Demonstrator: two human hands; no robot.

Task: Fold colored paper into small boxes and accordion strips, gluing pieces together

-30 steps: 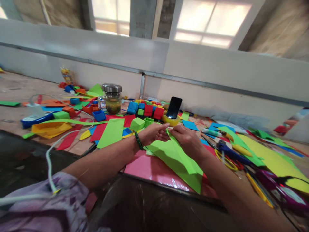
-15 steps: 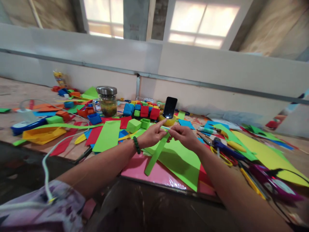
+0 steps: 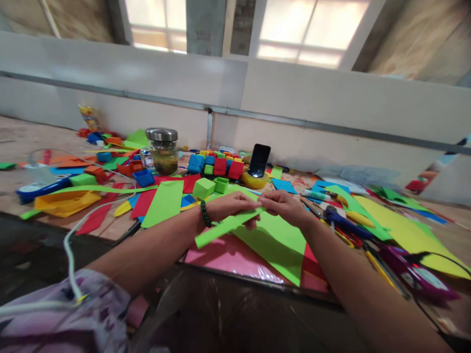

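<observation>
A narrow green paper strip (image 3: 228, 226) slants between my hands above the work surface, its free end pointing down to the left. My right hand (image 3: 281, 206) pinches its upper end. My left hand (image 3: 235, 208) is closed round the strip near the same end, its fingertips partly hidden behind the paper. Below lies a large green paper sheet (image 3: 279, 245), on top of a pink glossy sheet (image 3: 228, 260). Just beyond my left hand stand a closed green paper cube (image 3: 203, 188) and an open green paper box (image 3: 221, 185).
A phone (image 3: 259, 160) leans upright in a yellow tape roll (image 3: 254, 181). Behind on the left is a lidded glass mug (image 3: 164, 153). A blue-handled tool (image 3: 344, 223), a purple device (image 3: 417, 272) and a yellow sheet (image 3: 408, 235) lie right. A white cable (image 3: 69, 250) hangs at left.
The green strip has swung from steep to flatter, its free end rising to the left. My left index finger, stretched out before, is now curled in around the strip.
</observation>
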